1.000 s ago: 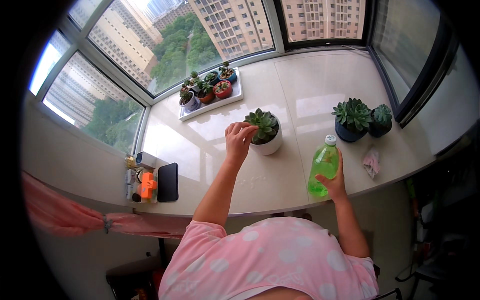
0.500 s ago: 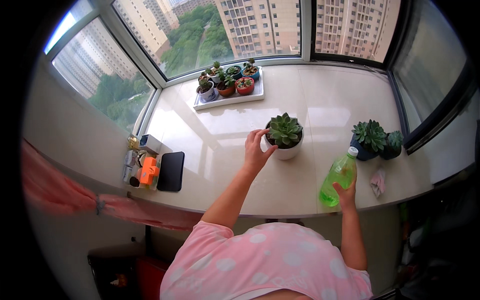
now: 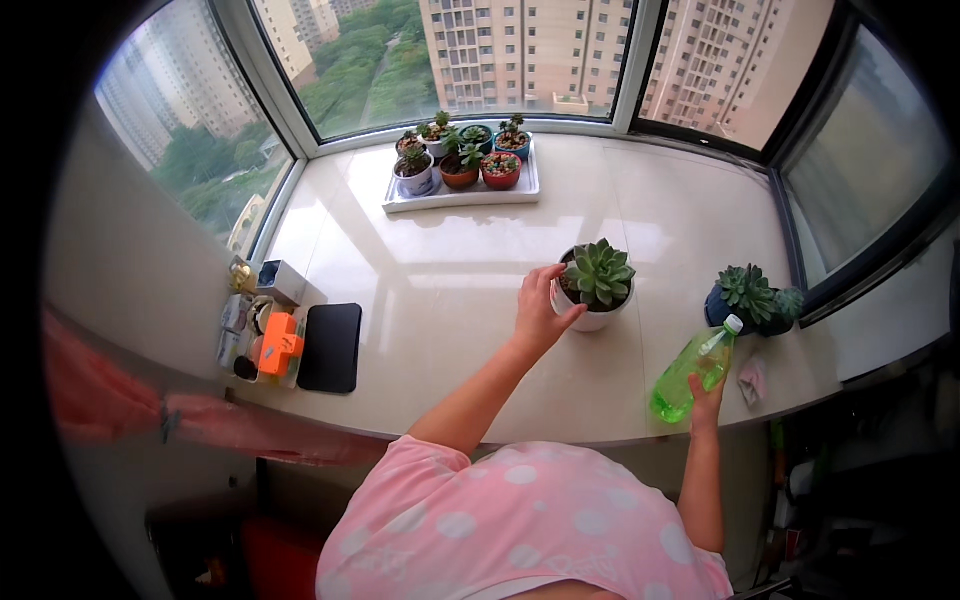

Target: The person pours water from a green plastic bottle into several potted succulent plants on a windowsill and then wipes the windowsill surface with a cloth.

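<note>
A green rosette succulent grows in a round white pot on the pale counter. My left hand grips the pot's left rim, with the fingers at the back and the thumb in front. To the right, my right hand is wrapped round a clear plastic bottle of green liquid with a white cap. The bottle leans to the right; I cannot tell whether its base touches the counter. Beyond it, two more succulents stand in dark pots.
A white tray with several small potted succulents sits by the window. At the left are a black tablet-like slab, an orange object among small items, and a box. A crumpled pink cloth lies near the right edge.
The view has shifted slightly. My left hand and the white pot have moved a little to the right together. The bottle in my right hand leans slightly more to the right.
</note>
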A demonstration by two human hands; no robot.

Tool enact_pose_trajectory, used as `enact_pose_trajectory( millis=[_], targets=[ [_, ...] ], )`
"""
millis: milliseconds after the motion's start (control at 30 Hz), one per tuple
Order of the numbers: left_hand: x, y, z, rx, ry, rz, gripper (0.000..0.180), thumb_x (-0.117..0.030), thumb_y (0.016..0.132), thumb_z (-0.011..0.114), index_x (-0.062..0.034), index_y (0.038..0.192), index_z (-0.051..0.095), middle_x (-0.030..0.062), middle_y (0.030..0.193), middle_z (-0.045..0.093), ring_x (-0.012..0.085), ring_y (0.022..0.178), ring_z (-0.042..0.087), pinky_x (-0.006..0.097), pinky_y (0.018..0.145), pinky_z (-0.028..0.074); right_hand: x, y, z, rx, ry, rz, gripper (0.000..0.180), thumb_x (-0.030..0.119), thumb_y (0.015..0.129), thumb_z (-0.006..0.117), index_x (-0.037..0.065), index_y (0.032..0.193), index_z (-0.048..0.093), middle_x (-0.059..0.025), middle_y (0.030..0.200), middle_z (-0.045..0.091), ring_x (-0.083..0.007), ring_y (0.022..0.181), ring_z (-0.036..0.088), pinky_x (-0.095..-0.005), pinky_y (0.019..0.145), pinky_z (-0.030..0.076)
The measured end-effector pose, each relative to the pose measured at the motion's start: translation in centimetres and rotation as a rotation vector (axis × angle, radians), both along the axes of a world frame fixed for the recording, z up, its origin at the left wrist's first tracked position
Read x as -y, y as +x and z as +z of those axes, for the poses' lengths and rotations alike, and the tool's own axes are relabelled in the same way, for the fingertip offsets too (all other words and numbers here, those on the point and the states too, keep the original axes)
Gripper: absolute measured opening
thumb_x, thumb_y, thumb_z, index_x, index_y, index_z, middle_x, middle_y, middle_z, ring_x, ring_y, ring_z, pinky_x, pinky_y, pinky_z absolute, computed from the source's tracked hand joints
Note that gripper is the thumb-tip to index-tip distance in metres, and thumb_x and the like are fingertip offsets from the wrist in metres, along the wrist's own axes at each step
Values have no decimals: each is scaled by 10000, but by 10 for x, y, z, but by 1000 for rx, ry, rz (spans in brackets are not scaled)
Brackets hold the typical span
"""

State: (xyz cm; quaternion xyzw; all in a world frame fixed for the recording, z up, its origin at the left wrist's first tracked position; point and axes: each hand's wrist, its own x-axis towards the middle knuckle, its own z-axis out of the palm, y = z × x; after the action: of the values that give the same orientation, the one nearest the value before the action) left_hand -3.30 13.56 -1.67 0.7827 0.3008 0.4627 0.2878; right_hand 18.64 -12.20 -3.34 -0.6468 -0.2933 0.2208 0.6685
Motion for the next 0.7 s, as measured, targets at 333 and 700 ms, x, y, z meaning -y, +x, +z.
enact_pose_trajectory(
  millis=[333, 700],
  targets=[
    [-4, -3, 12, -56, -27, -34, 719, -197, 634, 813, -89, 1241, 445, 119, 1229, 457, 318, 1170, 411, 431, 981, 336, -1, -16, -10, 23, 74, -120, 884, 221, 766, 767, 83, 1451, 224, -69, 1336, 400, -209, 1243, 375, -342, 1049, 287],
    [5, 18, 18, -24, 99, -19, 832, -241, 590, 841, -113, 1293, 416, 112, 1266, 427, 316, 1199, 390, 445, 997, 313, -7, -17, -18, 110, 113, -108, 907, 148, 754, 748, 74, 1457, 181, -80, 1303, 398, -214, 1198, 395, -344, 1019, 323]
  ],
)
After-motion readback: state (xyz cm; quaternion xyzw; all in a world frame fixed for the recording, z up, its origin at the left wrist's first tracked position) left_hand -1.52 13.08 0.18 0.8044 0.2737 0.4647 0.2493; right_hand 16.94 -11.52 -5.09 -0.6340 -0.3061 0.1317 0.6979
